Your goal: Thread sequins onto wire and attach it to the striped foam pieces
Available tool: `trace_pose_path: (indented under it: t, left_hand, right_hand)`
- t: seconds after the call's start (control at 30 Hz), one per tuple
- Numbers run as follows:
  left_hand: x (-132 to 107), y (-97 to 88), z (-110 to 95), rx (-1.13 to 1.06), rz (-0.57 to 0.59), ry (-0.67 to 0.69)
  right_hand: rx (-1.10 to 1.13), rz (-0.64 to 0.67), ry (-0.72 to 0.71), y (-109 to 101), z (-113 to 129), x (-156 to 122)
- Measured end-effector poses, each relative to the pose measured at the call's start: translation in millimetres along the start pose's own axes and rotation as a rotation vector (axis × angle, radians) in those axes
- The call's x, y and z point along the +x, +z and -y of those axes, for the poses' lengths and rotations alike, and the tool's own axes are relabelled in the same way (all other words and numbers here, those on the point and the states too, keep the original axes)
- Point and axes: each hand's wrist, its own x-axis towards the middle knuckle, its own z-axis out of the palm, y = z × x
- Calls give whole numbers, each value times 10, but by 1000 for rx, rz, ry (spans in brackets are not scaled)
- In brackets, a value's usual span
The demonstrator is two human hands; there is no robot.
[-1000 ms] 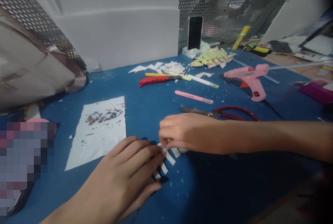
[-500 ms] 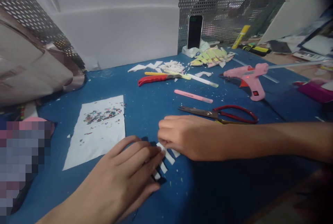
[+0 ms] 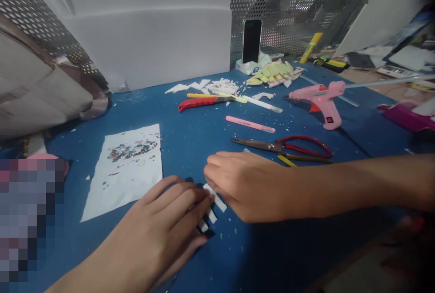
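Note:
My left hand (image 3: 163, 234) lies flat on the blue table (image 3: 190, 139), fingers stretched over several short white foam strips (image 3: 212, 209). Only the strips' ends show past my fingertips. My right hand (image 3: 251, 184) comes in from the right, fingers curled, pinching the upper end of one white strip. The two hands almost touch at the strips.
A white paper sheet with glitter bits (image 3: 125, 166) lies left of my hands. Red-handled scissors (image 3: 288, 148), a pink pen (image 3: 249, 124), a red knife (image 3: 200, 101) and a pink glue gun (image 3: 319, 98) lie behind. A phone (image 3: 252, 41) stands at the back by white foam boards (image 3: 149, 34).
My right hand has slid slightly toward me and left, covering more of the white strips. My left hand stays pressed on them.

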Motion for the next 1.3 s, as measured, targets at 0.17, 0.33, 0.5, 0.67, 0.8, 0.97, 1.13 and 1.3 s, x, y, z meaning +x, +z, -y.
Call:
trace_pose_path:
  t: [0.17,0.33,0.5,0.67,0.8,0.97,1.13,1.3]
  left_hand:
    - [18,-20,0,-26,9,3]
    - [39,-59,10,-39,52,19]
    - [23,-58,-16,-89,60,-48]
    - [12,-47,-27,-70,52,-58]
    - [12,-52,-9,-65,53,-52]
    - [-12,-67,32,-174,43,-63]
    - [-48,-84,65,-379,-34,-345]
    - [-40,-89,88,-352,-70,-393]
  right_hand:
    - [-56,-13,0,13,41,-23]
    - [-106,-64,-4,25,69,-33]
    - [-116,-41,-3,35,93,-21]
    - [-40,27,26,-16,62,-10]
    - [85,126,36,-95,-19,-7]
    - [139,118,45,-208,-95,-15]
    - [271,46,53,-285,-162,-33]
    - [391,-13,13,-299,-158,-43]
